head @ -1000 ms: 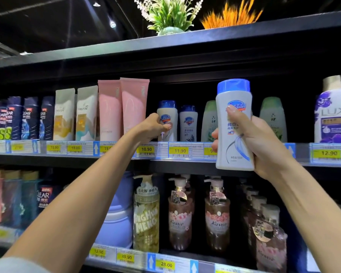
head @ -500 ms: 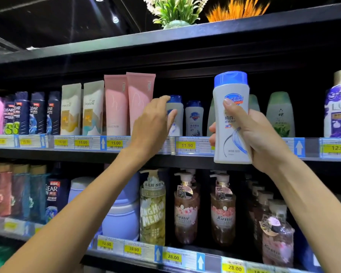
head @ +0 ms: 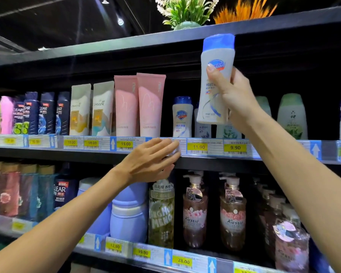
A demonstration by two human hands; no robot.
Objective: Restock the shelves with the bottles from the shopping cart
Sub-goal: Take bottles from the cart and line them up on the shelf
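White body-wash bottle with blue cap (head: 217, 79): upright, raised above the middle shelf (head: 205, 160), in front of the shelved stock. Right hand (head: 234, 95) grip clenched round its lower body. Left hand (head: 152, 158) grip released, empty, fingers extended at the price rail, below a matching small bottle (head: 182, 117).

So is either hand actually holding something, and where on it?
The right hand grips a white plastic bottle with a blue cap around its middle, thumb across the label. The left hand is open and holds nothing.
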